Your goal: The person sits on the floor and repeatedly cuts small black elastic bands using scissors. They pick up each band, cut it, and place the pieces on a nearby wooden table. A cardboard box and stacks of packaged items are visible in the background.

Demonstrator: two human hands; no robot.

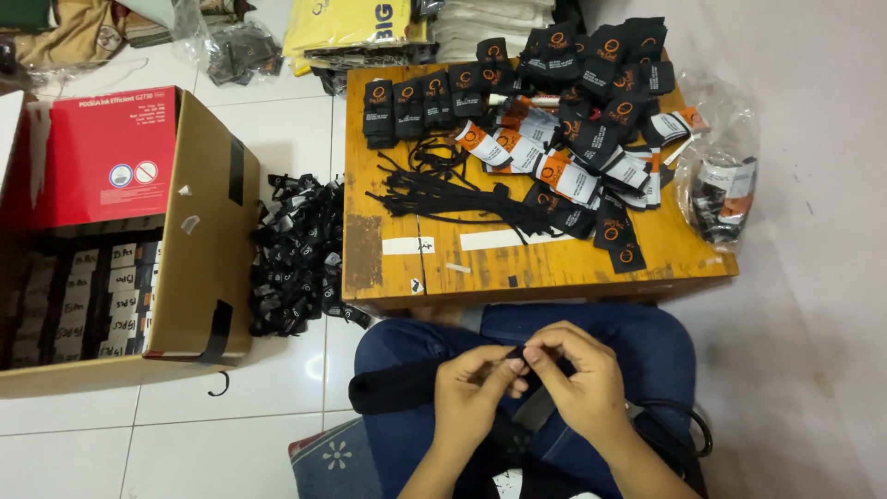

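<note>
My left hand [476, 393] and my right hand [577, 383] meet over my lap, fingertips pinched together on a small black tag [523, 354]. A black cloth [402, 386] lies across my blue-jeaned knees under the hands. Ahead stands a low wooden table [443, 273] with a tangle of black strings [453, 194] and many black tags with orange marks [554, 65], some laid in a row, some heaped with white and orange tags [554, 171].
An open cardboard box [199, 231] with a red flap holds rows of packed bundles at the left. A heap of black tags [296, 254] lies on the white tiled floor between box and table. A clear plastic bag [725, 180] of tags rests at the table's right.
</note>
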